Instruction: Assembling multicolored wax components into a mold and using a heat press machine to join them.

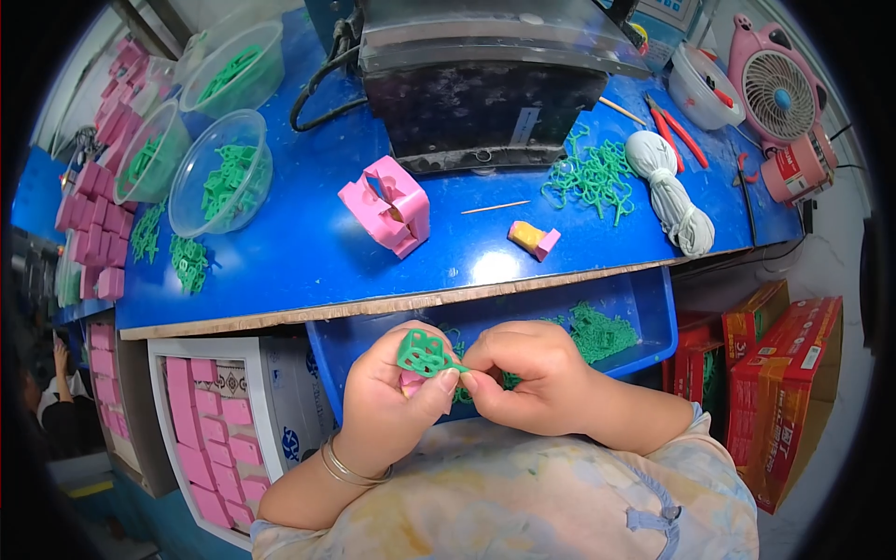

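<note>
Over the blue bin (670, 313), my left hand (381, 397) is closed around a green plastic piece (425, 355) with looped openings. A bit of pink shows between the fingers of that hand, mostly hidden. My right hand (527, 378) pinches the thin end of the same green piece, and the two hands nearly touch at the fingertips. Ahead on the blue table lie a pink block with a slot (390, 207), a small pink and yellow piece (534, 239) and a thin wooden stick (496, 206). Loose green pieces (602, 334) lie in the bin.
A black machine (485, 112) stands at the table's back. Clear bowls (220, 175) of green parts are on the left, and more green pieces (590, 177), a white cloth bundle (669, 191), red pliers (676, 135) and a pink fan (779, 93) on the right. Boxed pink blocks (217, 429) stand lower left.
</note>
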`<state>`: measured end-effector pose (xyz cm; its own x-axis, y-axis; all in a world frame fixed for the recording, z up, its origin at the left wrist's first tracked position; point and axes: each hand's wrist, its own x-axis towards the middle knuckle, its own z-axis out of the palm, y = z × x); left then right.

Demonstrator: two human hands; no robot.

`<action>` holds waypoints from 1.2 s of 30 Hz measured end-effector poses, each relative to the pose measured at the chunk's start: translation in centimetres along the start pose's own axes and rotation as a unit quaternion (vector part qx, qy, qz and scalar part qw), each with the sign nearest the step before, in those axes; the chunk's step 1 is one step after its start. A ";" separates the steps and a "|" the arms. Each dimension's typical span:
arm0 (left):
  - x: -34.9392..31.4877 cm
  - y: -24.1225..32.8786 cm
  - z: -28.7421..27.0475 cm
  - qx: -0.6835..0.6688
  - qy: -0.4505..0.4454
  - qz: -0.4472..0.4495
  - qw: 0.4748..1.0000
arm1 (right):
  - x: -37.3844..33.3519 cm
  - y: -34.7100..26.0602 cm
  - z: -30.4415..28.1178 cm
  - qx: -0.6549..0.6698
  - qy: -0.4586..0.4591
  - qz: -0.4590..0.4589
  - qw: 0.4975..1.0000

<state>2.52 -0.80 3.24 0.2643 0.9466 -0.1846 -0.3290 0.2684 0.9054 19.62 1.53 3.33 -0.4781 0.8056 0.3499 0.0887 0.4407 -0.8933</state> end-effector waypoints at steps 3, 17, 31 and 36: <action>-0.1 -0.3 -0.5 0.068 0.010 0.031 0.997 | 0.3 0.1 0.3 0.002 -0.004 -0.012 1.000; 0.4 2.3 -3.1 0.523 0.051 0.491 0.695 | -0.8 2.2 2.8 0.568 -0.112 0.504 0.641; 1.1 6.4 -5.7 0.010 0.014 0.167 0.986 | 1.3 1.4 -4.5 -0.420 0.173 -0.036 0.890; 0.6 1.3 -2.5 -0.016 -0.008 0.092 0.996 | 0.9 -0.5 -2.6 -0.120 0.091 -0.058 0.987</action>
<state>0.02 0.59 3.39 0.2114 0.9774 -0.0095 -0.4013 0.0957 0.9110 21.42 3.05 4.86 -0.3343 0.7923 0.5104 0.2582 0.5979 -0.7589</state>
